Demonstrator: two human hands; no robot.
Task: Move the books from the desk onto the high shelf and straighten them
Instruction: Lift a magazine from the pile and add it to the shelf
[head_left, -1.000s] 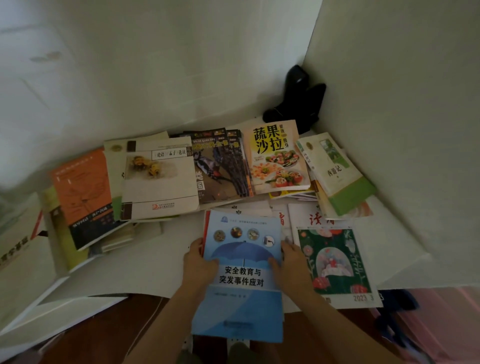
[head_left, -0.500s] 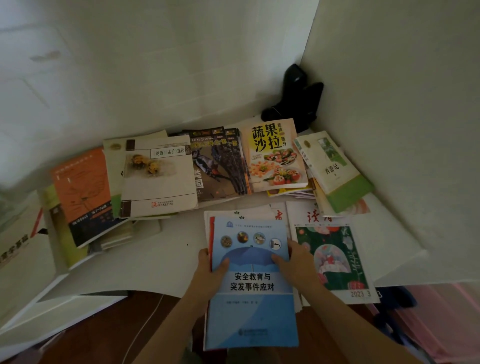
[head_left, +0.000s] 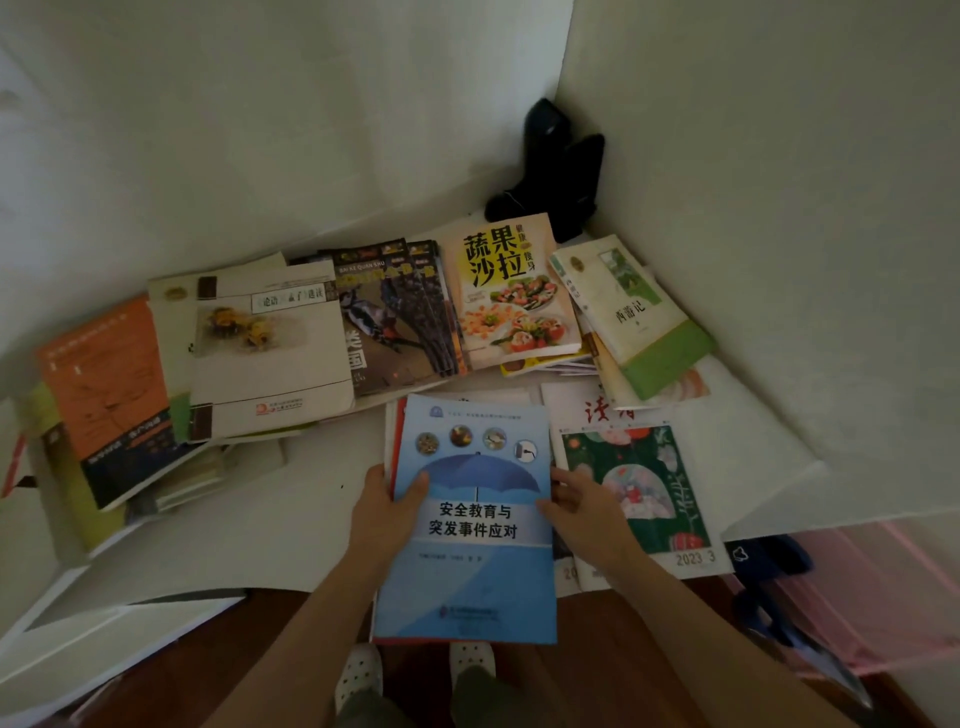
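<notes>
Two hands hold the blue book (head_left: 470, 519) in the head view: the left hand (head_left: 382, 512) grips its left edge with the thumb curled over the cover, while the right hand (head_left: 584, 512) rests against its right edge, fingers (head_left: 563, 480) loosely bent. The blue book lies on thinner books, its near half jutting past the table (head_left: 270, 514) edge, with the floral magazine (head_left: 636, 488) just right of it. With only one hand truly clamped, the thin books beneath could slip out and drop floorward, and the right hand might drag the magazine along.
</notes>
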